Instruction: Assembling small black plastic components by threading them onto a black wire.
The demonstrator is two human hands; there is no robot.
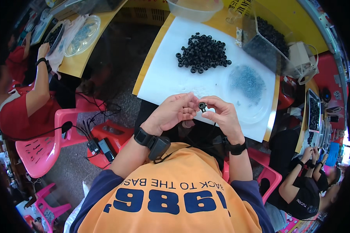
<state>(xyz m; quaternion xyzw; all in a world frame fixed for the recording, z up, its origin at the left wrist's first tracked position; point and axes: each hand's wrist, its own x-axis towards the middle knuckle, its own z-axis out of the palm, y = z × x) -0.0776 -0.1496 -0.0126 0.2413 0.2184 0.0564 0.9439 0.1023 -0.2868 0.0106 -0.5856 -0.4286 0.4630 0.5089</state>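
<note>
Above the near edge of the white-covered table, my right hand (226,116) pinches a small black ring-shaped part (202,105) between thumb and forefinger, its round hole facing up. My left hand (171,114) is right beside it, fingers curled and thumb against forefinger. Whatever those left fingertips hold, if anything, is too small to make out. A heap of similar black parts (203,52) lies farther back on the white sheet (159,83). To its right, many tiny bluish clear pieces (247,83) are spread in a round clear tray (256,116). Small white bits (198,91) lie just beyond my fingers.
A clear bin (260,48) of black parts stands at the back right, and a translucent tub (194,9) at the back. Co-workers sit left and right at other tables. Pink chairs (39,149) and a red stool (112,136) with cables stand to the left.
</note>
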